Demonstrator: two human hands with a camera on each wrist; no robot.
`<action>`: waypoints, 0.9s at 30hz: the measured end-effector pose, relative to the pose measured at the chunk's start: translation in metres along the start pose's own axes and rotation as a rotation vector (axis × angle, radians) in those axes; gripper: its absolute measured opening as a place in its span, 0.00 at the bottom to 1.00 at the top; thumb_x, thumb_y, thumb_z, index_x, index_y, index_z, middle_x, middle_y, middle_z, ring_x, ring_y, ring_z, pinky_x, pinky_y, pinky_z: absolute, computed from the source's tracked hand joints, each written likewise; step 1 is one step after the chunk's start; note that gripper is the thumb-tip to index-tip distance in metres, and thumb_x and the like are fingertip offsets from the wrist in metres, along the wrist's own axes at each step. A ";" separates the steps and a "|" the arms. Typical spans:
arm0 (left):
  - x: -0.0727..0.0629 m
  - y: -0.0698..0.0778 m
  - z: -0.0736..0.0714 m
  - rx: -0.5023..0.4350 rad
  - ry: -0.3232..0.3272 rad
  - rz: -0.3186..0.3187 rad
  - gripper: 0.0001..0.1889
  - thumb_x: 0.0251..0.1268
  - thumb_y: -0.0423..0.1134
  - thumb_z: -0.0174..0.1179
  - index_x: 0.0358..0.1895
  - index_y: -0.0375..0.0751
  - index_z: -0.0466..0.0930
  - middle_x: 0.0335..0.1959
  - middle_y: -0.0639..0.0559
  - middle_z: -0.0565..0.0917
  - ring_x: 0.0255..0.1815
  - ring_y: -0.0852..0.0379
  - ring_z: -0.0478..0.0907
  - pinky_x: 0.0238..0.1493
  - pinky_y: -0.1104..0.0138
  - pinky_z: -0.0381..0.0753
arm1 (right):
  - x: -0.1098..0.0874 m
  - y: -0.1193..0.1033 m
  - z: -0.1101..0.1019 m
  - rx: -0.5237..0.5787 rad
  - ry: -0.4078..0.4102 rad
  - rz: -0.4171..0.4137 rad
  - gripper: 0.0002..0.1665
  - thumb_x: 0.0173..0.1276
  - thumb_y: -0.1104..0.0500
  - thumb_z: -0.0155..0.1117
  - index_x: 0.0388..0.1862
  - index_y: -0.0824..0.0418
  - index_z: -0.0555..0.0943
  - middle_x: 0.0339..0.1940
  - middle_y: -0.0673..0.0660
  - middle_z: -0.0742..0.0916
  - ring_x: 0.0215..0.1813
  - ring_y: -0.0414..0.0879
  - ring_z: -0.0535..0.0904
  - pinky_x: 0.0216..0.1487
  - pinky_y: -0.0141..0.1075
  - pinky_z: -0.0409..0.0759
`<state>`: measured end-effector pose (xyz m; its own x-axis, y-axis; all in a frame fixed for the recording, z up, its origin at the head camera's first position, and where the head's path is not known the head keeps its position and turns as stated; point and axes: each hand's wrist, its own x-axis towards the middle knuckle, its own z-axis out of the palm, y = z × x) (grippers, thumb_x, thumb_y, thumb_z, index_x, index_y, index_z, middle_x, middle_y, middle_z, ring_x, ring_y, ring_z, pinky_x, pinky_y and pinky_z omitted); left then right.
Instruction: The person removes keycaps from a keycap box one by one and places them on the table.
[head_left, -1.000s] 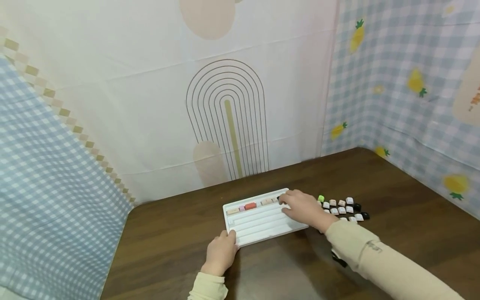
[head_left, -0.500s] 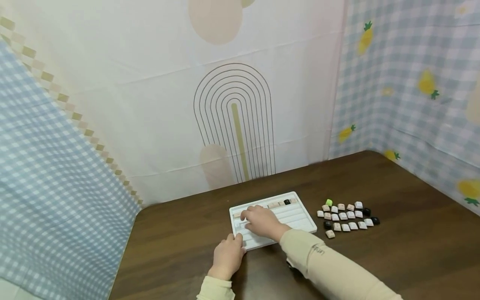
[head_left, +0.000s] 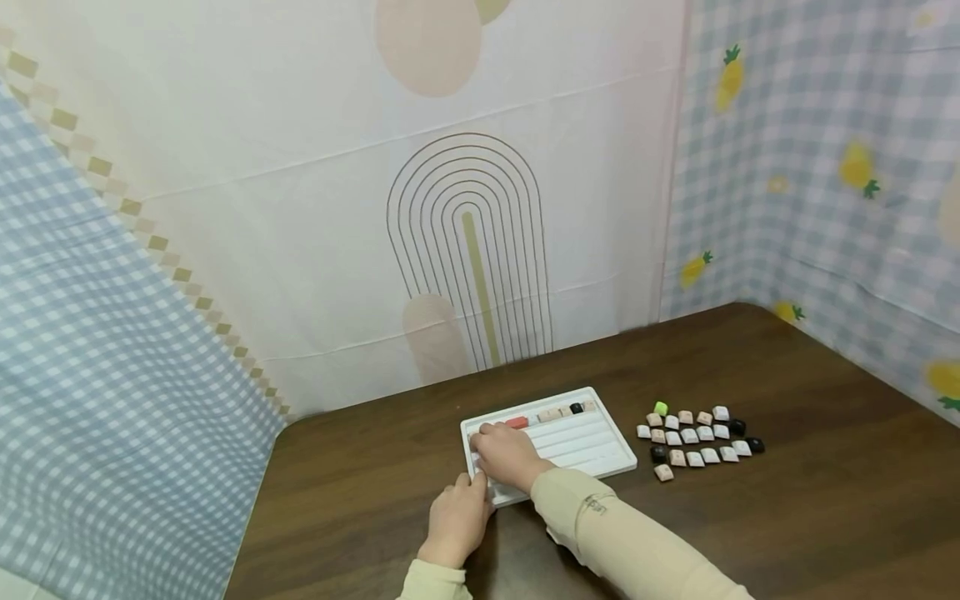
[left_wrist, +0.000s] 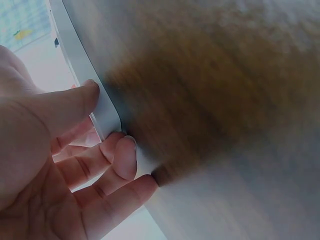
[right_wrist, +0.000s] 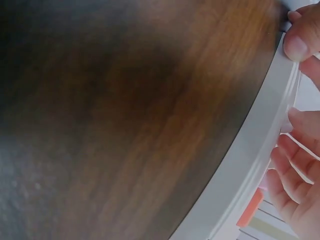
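Note:
A white keycap tray (head_left: pixel 583 451) with stepped rows lies on the brown table. My left hand (head_left: pixel 458 515) grips its near left corner, thumb against the side wall (left_wrist: pixel 102 107) and the other fingers curled at the corner. Over the tray's left end is my right hand (head_left: pixel 508 457), its bent fingers reaching to the top left. In the right wrist view a pale keycap (right_wrist: pixel 286 126) shows between its thumb and fingertips; I cannot tell whether they pinch it. Along the back row sit a red keycap (head_left: pixel 517 422), pale ones and a black keycap (head_left: pixel 576 408).
Right of the tray, several loose white and beige keycaps (head_left: pixel 689 436) lie in rough rows. A green keycap (head_left: pixel 661 408) and a few black keycaps (head_left: pixel 756 445) are among them. Patterned cloths (head_left: pixel 337 250) hang behind the table (head_left: pixel 360 483) and at its sides.
My right hand has moved left, from the tray's right end to its left end. A pale keycap now shows at the right end of the back row. The left hand stays at the corner.

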<state>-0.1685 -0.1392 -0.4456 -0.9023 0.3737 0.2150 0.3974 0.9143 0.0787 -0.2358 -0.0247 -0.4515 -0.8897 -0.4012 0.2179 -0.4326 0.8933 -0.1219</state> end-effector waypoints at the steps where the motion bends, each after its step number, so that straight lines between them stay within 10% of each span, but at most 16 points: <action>1: 0.000 0.001 0.000 -0.006 -0.003 -0.002 0.16 0.50 0.43 0.64 0.40 0.40 0.75 0.29 0.45 0.77 0.21 0.47 0.75 0.21 0.59 0.72 | 0.000 0.000 0.000 -0.008 0.001 0.000 0.05 0.57 0.57 0.62 0.34 0.52 0.82 0.33 0.50 0.83 0.34 0.45 0.79 0.30 0.36 0.77; 27: -0.001 -0.001 -0.003 -0.040 -0.016 0.026 0.13 0.49 0.40 0.65 0.26 0.42 0.67 0.23 0.47 0.73 0.18 0.47 0.73 0.19 0.59 0.70 | -0.019 0.046 -0.075 0.117 0.023 0.028 0.08 0.61 0.57 0.62 0.40 0.55 0.79 0.37 0.50 0.82 0.40 0.45 0.79 0.35 0.36 0.77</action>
<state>-0.1676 -0.1406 -0.4432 -0.8940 0.3999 0.2020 0.4268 0.8974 0.1124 -0.2280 0.0394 -0.3886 -0.8987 -0.3706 0.2344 -0.4229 0.8737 -0.2403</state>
